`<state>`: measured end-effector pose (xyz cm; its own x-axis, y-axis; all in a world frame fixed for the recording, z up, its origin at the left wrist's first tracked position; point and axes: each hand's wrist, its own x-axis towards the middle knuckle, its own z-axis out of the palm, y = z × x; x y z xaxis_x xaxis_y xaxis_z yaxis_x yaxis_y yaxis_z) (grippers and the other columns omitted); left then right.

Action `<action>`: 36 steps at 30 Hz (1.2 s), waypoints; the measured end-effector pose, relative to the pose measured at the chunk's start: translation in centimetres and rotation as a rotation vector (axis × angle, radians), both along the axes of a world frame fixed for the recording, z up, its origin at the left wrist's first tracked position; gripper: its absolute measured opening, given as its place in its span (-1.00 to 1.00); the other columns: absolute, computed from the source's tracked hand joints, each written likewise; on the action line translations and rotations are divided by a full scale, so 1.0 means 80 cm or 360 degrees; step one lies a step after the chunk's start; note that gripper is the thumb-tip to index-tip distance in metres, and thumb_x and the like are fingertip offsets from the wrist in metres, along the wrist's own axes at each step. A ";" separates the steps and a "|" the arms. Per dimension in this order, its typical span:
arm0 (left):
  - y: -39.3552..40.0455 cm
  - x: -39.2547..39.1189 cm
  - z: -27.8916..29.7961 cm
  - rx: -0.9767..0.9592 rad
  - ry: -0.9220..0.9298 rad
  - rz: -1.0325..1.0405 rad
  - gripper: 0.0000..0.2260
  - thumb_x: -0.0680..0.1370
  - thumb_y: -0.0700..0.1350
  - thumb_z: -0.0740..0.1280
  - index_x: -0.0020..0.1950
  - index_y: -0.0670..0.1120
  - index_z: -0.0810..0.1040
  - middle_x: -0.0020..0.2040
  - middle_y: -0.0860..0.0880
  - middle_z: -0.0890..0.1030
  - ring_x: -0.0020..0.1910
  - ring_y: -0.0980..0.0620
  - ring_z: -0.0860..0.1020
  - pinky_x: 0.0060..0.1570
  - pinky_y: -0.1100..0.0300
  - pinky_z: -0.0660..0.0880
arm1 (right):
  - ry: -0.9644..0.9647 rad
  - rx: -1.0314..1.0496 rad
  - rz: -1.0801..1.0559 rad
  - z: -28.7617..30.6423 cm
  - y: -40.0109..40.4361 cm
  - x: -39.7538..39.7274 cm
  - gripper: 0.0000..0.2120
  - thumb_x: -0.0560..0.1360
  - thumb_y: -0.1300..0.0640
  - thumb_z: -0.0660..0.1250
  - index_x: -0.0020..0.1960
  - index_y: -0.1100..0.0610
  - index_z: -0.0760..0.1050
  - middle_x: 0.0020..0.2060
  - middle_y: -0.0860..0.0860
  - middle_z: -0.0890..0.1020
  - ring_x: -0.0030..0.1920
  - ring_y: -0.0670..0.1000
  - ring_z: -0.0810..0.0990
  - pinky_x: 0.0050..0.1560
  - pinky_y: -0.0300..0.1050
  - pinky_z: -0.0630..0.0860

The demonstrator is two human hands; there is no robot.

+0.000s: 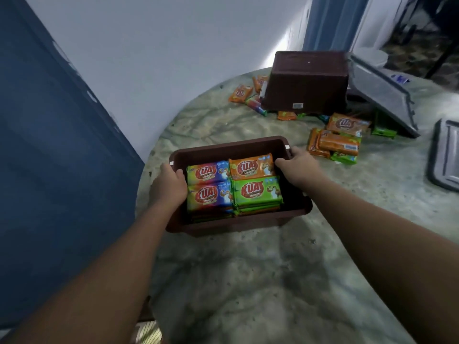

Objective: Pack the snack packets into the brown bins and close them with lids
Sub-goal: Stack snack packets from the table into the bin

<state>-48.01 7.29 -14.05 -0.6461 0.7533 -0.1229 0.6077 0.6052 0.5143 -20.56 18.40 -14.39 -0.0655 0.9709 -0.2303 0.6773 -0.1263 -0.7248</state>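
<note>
Now, fingers first: the left hand (171,187) curls over the left rim of the brown bin (236,225), fingers hooked inside the wall, grasping it. The right hand (298,167) grips the far right corner of the same bin, fingers folded over the rim. Whether the bin is lifted or resting on the surface cannot be told.

Bin sits centre frame, lidless. Inside: four stacks of snack packets (233,187), two multicoloured at left, one orange and one green at right, laid flat and near rim height. Judged nearly full; lid not yet on.

Left to do: loose packets (335,144) lie right of centre, more orange ones (239,93) upper centre beside a second brown bin (308,83), which stands upside down. One grey lid (382,93) leans against that bin; another lid (447,155) lies flat at the right edge.

Room: the round surface (248,281) is bare in the lower frame. Its edge runs just beside the bin's left side, with a blue panel (62,170) beyond. Judged safest to shift the bin toward lower right.
</note>
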 end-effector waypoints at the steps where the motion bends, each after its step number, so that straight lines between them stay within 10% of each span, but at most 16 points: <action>1: -0.010 0.007 0.000 -0.0007 0.0005 0.0034 -0.70 0.72 0.01 0.09 0.36 -0.14 0.34 0.21 -0.24 0.56 0.11 -0.25 0.52 -0.04 0.00 0.34 | 0.0003 -0.0008 0.0026 0.000 -0.002 0.002 -0.67 0.52 -0.11 0.33 0.25 -0.06 0.55 0.03 0.00 0.65 0.06 0.12 0.62 0.10 0.03 0.57; 36: -0.220 0.262 -0.005 0.0055 -0.0040 0.0685 -0.76 0.72 0.01 0.08 0.27 -0.12 0.36 0.05 -0.14 0.57 -0.07 -0.14 0.49 -0.09 -0.03 0.43 | 0.0042 0.0030 0.0671 -0.002 -0.088 0.171 -0.81 0.53 0.00 0.36 0.12 0.00 0.59 -0.07 -0.03 0.67 -0.03 0.08 0.64 0.03 -0.01 0.54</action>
